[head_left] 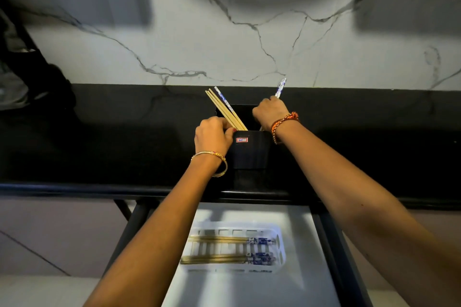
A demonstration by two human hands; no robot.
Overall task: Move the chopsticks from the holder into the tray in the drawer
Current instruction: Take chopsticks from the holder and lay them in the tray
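Below our wrists, the tray (280,233) in the open drawer (309,244) already holds what look like two pairs. Our left hand (213,136) grips the holder (250,151) by its rim. Our right hand (270,112), beside it, is closed on one blue-patterned chopstick (281,86). About four more sticks (224,107) lean between our hands. They look light, stiff and smooth, so we judge a pinch near mid-length best.

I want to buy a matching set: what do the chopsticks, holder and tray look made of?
Chopsticks: pale bamboo or wood, matte, some with blue-and-white patterned tops. Holder: probably plastic, black with a soft sheen, faint vertical ribbing and a small sticker. Tray: white plastic, going by its moulded slotted walls.
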